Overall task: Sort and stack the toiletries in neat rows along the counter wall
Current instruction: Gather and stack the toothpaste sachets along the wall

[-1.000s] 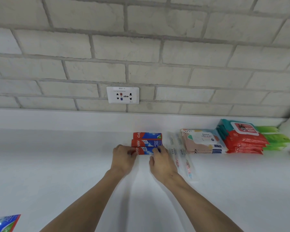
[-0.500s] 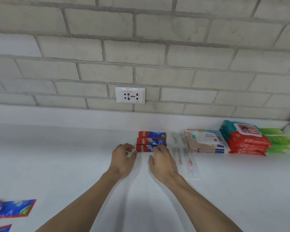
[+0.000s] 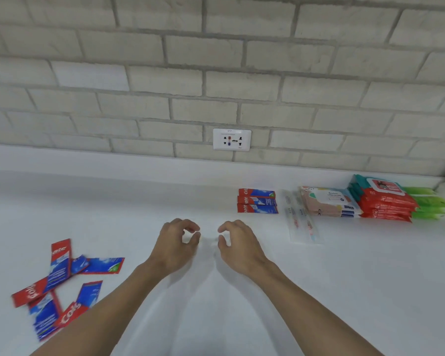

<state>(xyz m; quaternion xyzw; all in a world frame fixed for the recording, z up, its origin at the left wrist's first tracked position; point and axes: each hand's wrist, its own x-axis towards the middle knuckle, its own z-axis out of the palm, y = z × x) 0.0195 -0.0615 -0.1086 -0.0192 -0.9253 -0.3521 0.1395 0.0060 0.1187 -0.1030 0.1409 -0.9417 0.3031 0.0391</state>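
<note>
– Hands first: how do they sit?
– Both hover over the white counter at the middle of the frame, a little apart. The left hand has its fingers loosely curled toward the thumb, with nothing between them. The right hand mirrors it, loosely curled and holding nothing.
– And the toiletries?
– Split in two lots. The sorted toothpaste boxes lie right of centre, above the right hand and close to the brick wall. There are three, red and blue, packed tight one against the next. Whether they are stacked or laid flat side by side I cannot tell.
– What is to their right?
– Clear toothbrush packs lie just beside them, pointing from the wall toward the bottom of the frame. Next come the pale wipes packs in a pile, then the red wipes packs, piled higher with a teal one on top. The green packs sit at the far right edge. All of them line the foot of the wall.
– And the other lot?
– The loose toothpaste boxes sprawl at the lower left, overlapping at odd angles and blurred. They are well apart from the row, and neither hand touches them.
– Anything on the wall?
– A white socket sits just above the counter's back edge, above and slightly left of the sorted boxes
</note>
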